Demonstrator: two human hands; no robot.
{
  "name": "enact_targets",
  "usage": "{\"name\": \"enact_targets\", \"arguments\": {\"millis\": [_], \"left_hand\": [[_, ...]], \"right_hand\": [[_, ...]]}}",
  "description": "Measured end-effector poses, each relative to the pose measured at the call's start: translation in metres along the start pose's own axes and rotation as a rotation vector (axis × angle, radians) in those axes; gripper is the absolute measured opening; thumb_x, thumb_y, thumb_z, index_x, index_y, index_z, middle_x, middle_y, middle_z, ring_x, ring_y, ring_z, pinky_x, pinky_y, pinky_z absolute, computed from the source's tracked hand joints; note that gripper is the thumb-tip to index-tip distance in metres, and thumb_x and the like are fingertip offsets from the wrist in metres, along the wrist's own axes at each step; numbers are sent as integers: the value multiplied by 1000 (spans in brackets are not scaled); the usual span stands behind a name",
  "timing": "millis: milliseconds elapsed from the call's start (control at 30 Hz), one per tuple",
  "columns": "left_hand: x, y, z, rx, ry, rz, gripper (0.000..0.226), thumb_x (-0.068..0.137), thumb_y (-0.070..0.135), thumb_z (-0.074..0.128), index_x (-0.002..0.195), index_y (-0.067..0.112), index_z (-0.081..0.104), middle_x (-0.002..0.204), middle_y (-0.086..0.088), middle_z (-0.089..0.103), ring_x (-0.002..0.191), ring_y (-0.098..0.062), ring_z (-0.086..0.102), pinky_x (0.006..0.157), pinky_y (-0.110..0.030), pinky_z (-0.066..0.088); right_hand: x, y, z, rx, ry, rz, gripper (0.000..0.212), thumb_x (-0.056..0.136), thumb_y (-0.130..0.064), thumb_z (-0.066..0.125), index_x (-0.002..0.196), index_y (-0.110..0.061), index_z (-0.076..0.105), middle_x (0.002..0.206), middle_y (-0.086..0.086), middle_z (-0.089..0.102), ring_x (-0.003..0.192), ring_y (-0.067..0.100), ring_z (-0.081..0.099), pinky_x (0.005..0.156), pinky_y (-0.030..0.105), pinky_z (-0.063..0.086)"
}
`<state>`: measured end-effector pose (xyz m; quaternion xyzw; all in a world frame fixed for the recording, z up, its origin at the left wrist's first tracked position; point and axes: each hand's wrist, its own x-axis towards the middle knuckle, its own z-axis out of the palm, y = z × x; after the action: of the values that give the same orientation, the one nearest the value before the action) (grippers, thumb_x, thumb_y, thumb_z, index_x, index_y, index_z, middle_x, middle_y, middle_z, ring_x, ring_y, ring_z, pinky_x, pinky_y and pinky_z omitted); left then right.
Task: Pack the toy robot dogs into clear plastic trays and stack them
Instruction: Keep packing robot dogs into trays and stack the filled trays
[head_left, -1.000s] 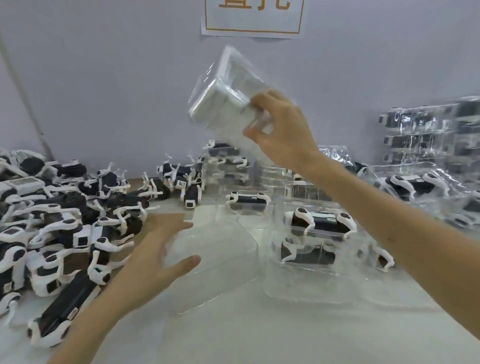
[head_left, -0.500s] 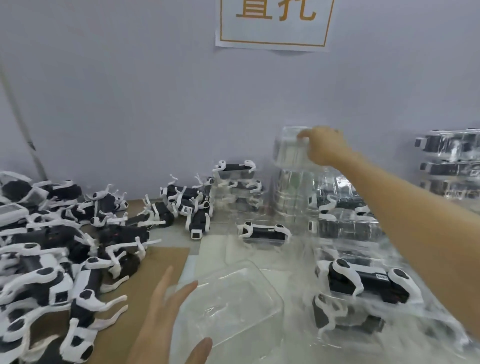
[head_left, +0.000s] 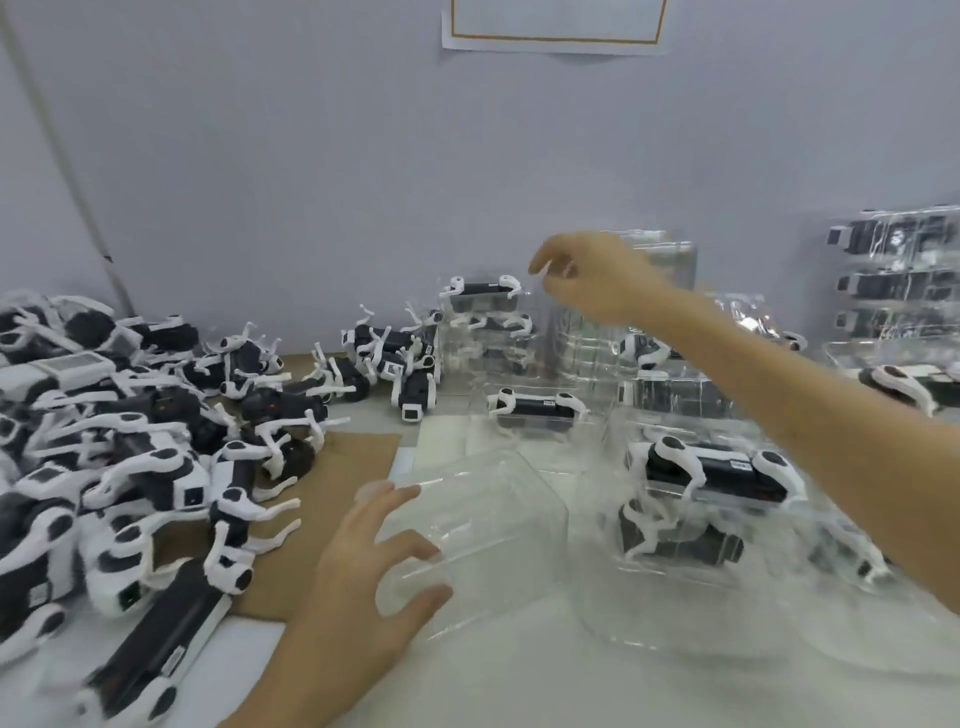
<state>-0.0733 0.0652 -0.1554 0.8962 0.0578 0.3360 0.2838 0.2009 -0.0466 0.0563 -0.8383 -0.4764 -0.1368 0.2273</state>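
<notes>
One empty tray (head_left: 498, 530) lies on the table (head_left: 519, 686) in front of the person. The left hand (head_left: 358, 577) is open, fingers spread, with the fingertips at the tray's left edge. The right hand (head_left: 597, 275) hangs at the back with its fingers loosely curled and nothing in them, just in front of one tall stack of empty trays (head_left: 654, 306).

The loose toy dogs (head_left: 156, 467), black with white legs, lie tangled in one heap on the left, far more than a dozen. A smaller cluster (head_left: 400, 364) of them sits nearer the wall (head_left: 311, 182).

Packed trays, each with one dog inside:
- a single tray (head_left: 540, 410) beyond the empty one;
- a back stack (head_left: 488, 312), three high, beside the empty stack;
- a pair (head_left: 717, 483) at the near right, one on the other;
- a far stack (head_left: 898, 280), three high, at the right edge, with one more tray (head_left: 909, 379) in front of it.

The right forearm (head_left: 805, 410) crosses above the right-hand group and hides part of it; there seem to be at least two more packed trays behind it, blurred.

A cardboard sheet (head_left: 343, 457) lies under the edge of the heap, just left of the left hand. One paper notice (head_left: 556, 31) with an orange border hangs on the wall.
</notes>
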Motion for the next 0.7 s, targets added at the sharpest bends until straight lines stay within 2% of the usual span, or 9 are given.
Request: {"name": "enact_targets", "arguments": {"millis": [100,167,267,367,433,467,533,600,700], "left_hand": [[-1,6,-7,-88,88,-17,18,79,41,74,93,32,68,141,18,46,134,2,39,105,-8,26],[-1,14,-12,-94,175,-16,24,83,45,67,99,26,67,139,9,48,131,8,39,101,-3,25],[-2,24,-15,-49,319,62,27,87,37,71,106,19,62,138,0,46,134,2,38,107,-9,28],[-3,27,-13,-89,575,27,45,83,40,77,120,28,53,134,6,47,130,-14,46,98,-34,47],[-4,28,-15,-178,722,-109,49,76,57,75,111,31,52,117,12,54,108,-12,55,82,-33,50],[-3,29,-17,-275,685,-183,47,72,65,72,101,32,55,103,15,58,94,-10,57,77,-27,49],[-1,29,-16,-522,431,-273,42,71,66,68,83,26,63,80,6,65,73,-12,59,68,-19,47],[-1,33,-10,-700,188,-284,38,74,55,68,84,19,70,78,-3,70,71,-16,64,70,-23,50],[-1,38,-4,-772,76,-255,19,82,33,74,95,18,74,87,-10,74,80,-22,71,75,-29,57]], "right_hand": [[-77,-53,25,107,-341,-206,35,96,-46,57,129,-32,58,107,-18,63,99,2,60,84,19,48],[-122,-72,48,49,-450,-277,54,92,-57,56,141,-38,44,121,-17,60,112,3,54,96,22,39],[-167,-77,79,-11,-256,-305,41,93,-43,64,131,-33,54,118,-16,61,110,3,53,108,32,29],[-190,-76,100,272,89,-210,26,89,-25,73,114,-25,66,97,-15,61,83,4,57,88,26,43],[-195,-79,110,586,323,-76,23,85,-19,77,105,-23,67,92,-13,63,81,8,61,77,16,46],[-196,-81,113,722,396,-11,22,85,-18,77,102,-24,66,90,-11,64,81,9,63,73,12,46],[-199,-84,117,894,403,85,21,86,-18,77,99,-27,64,88,-10,66,78,12,67,70,12,47],[-207,-85,122,968,340,108,23,86,-17,78,99,-29,64,88,-8,67,75,14,69,69,16,50],[-217,-90,127,990,281,113,22,86,-18,77,99,-29,63,89,-5,67,75,17,72,68,29,56]]}}
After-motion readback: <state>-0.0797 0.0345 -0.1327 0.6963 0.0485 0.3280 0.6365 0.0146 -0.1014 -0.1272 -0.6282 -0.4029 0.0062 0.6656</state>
